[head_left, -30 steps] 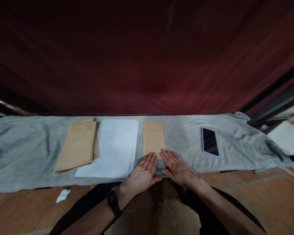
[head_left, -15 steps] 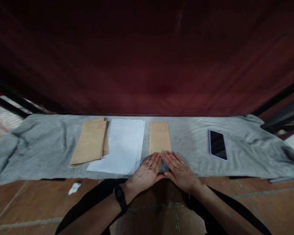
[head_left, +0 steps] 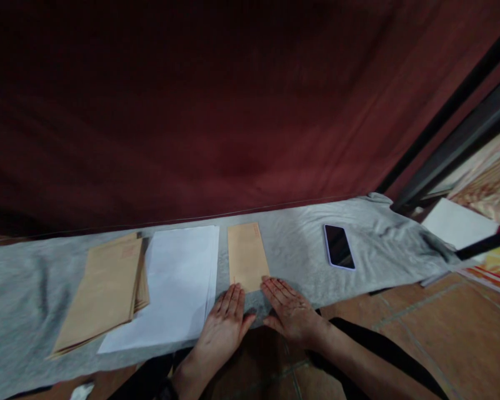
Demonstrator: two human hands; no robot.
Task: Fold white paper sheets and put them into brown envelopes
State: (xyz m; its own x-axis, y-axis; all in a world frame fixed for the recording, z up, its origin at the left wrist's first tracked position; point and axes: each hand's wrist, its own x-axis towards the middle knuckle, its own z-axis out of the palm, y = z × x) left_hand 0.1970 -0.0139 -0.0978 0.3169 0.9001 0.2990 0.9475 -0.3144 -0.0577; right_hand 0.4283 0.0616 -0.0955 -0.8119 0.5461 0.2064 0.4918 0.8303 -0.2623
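Note:
A single brown paper envelope (head_left: pixel 248 253) lies flat on the grey cloth in front of me. My left hand (head_left: pixel 227 319) rests palm down with its fingers stretched out, the fingertips at the envelope's near left corner. My right hand (head_left: pixel 289 308) lies flat too, its fingertips touching the near right corner. Both thumbs point inward and stand a little apart. Left of the envelope is a stack of white paper sheets (head_left: pixel 179 278). A pile of brown envelopes (head_left: pixel 100 289) partly covers those sheets.
A phone (head_left: pixel 339 247) with a light purple edge lies to the right on the grey cloth (head_left: pixel 291 239). Behind the cloth rises a dark red surface (head_left: pixel 233 139). Dark bars stand at the right, with a white box-like object (head_left: pixel 460 222) beyond. Tiled floor (head_left: pixel 450 328) shows below.
The view has turned toward the right and tilted. My hands have moved apart, from close together on the envelope's near edge to its two near corners.

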